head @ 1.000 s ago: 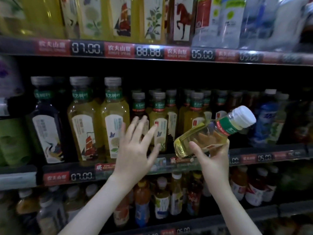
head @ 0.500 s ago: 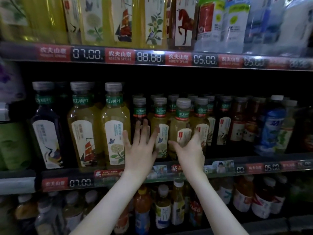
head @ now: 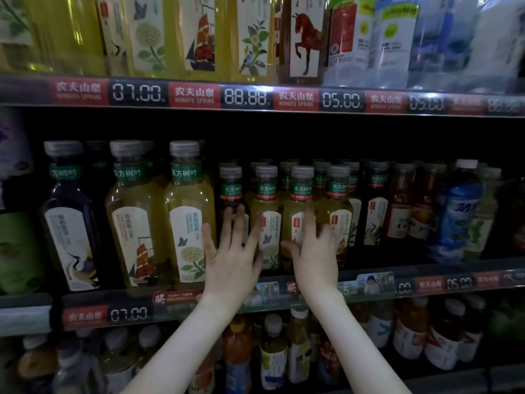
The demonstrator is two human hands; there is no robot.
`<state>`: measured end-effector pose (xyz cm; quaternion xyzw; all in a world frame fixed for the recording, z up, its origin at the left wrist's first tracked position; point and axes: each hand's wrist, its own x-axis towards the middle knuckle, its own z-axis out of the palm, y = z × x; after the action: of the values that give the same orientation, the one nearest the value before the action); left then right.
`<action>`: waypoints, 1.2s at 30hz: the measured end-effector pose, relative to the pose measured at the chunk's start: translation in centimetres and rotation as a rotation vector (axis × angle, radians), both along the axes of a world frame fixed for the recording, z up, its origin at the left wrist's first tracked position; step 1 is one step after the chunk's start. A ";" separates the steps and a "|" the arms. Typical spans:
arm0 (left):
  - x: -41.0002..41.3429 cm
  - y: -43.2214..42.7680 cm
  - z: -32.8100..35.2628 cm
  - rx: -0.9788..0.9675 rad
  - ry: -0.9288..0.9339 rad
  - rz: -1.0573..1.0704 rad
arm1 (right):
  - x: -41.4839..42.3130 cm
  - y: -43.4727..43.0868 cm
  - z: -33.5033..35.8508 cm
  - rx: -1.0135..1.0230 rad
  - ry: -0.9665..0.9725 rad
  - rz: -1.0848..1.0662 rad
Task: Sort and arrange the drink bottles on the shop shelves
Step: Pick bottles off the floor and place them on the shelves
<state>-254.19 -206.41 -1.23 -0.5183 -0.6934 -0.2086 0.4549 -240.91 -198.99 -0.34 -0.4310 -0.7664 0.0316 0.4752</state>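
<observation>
Facing a shop shelf unit, the view looks at the middle shelf (head: 369,275), which is packed with upright drink bottles. At its far left stands a tall dark bottle (head: 69,223) with a crane on its label, then two tall yellow tea bottles: one with a sailing ship label (head: 136,220), one with a flower and butterfly label (head: 189,220). To their right begins a row of smaller tea bottles with grey caps and green neck bands.

The left hand (head: 233,257) reaches up from below with fingers spread and straight, gripping nothing. Its fingertips lie over a small dark bottle (head: 230,191) and the left edge of a small yellow bottle (head: 267,211); whether they press the bottles cannot be told.

The right hand (head: 315,251) is just beside it, the two hands a little apart. It too is spread flat, its fingers resting against the next small yellow bottle (head: 301,206) and its neighbour (head: 338,206), clamped on neither.

Further right stand small dark and red-brown tea bottles, then a blue labelled bottle (head: 460,217) with a white cap. A price strip (head: 244,96) with red tags and digital prices runs above, under the top shelf's tall bottles. More bottles fill the dim shelf below.
</observation>
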 end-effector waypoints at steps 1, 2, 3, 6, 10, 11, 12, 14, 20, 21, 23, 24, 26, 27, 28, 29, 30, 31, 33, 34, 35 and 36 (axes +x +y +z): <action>0.2 0.1 0.0 0.000 -0.010 -0.002 | 0.0 0.3 0.1 0.009 -0.015 -0.010; 0.3 0.3 0.1 0.003 -0.017 -0.003 | 0.1 0.4 0.3 0.016 -0.031 -0.023; 0.4 0.5 0.2 0.004 -0.028 -0.006 | 0.3 0.6 0.3 0.044 -0.038 -0.034; 0.8 1.3 0.8 -0.014 -0.078 -0.028 | 1.1 0.9 -0.4 0.142 0.037 -0.101; 1.2 2.4 0.6 -0.016 -0.080 -0.079 | 2.8 2.2 -0.9 -0.150 0.242 0.005; 1.2 2.5 0.4 -0.013 -0.084 -0.100 | 3.1 2.5 -0.9 -0.214 0.267 0.058; 1.2 2.6 0.2 -0.011 -0.089 -0.116 | 3.3 2.7 -0.9 -0.235 0.261 0.080; 1.2 2.7 0.0 0.000 -0.090 -0.135 | 3.4 2.6 -0.9 -0.202 0.212 0.059; 1.3 -0.7 -3.5 0.071 -0.169 -0.381 | 2.4 -0.3 -3.9 -0.010 0.187 0.014; 1.1 -2.1 -5.3 0.073 -0.176 -0.436 | 2.0 -1.4 -5.1 0.067 0.194 0.044; 0.3 -5.6 -10.0 0.027 -0.158 -0.500 | 1.2 -3.8 -8.4 0.230 0.146 0.157; -0.2 -7.4 -12.9 -0.026 -0.162 -0.505 | 0.8 -4.9 -10.3 0.290 0.078 0.227; -1.5 -11.2 -18.7 -0.172 -0.224 -0.427 | -0.2 -6.7 -14.3 0.263 -0.095 0.373; -2.2 -12.8 -21.3 -0.252 -0.279 -0.352 | -0.8 -7.2 -16.1 0.203 -0.186 0.424; -2.9 -14.1 -23.2 -0.328 -0.343 -0.267 | -1.4 -7.7 -17.8 0.125 -0.268 0.452; -3.8 -14.9 -24.5 -0.394 -0.406 -0.176 | -2.2 -8.0 -19.0 0.034 -0.339 0.468; -4.7 -15.3 -24.9 -0.434 -0.471 -0.085 | -2.9 -8.3 -19.8 -0.057 -0.404 0.476; -5.7 -15.4 -24.9 -0.444 -0.532 -0.007 | -3.6 -8.5 -20.3 -0.128 -0.464 0.476; -7.7 -14.8 -24.1 -0.408 -0.606 0.076 | -4.8 -8.8 -20.6 -0.188 -0.542 0.462; -8.7 -14.3 -23.3 -0.381 -0.616 0.086 | -5.4 -8.9 -20.6 -0.190 -0.555 0.446; -9.8 -13.7 -22.5 -0.358 -0.614 0.096 | -5.9 -9.0 -20.4 -0.182 -0.564 0.422; -10.8 -13.0 -21.9 -0.358 -0.621 0.110 | -6.4 -9.1 -20.2 -0.170 -0.573 0.394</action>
<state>-264.96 -219.37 -23.11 -0.4637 -0.8509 -0.2066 0.1350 -247.32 -208.12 -20.53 -0.3045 -0.9316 0.0640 0.1881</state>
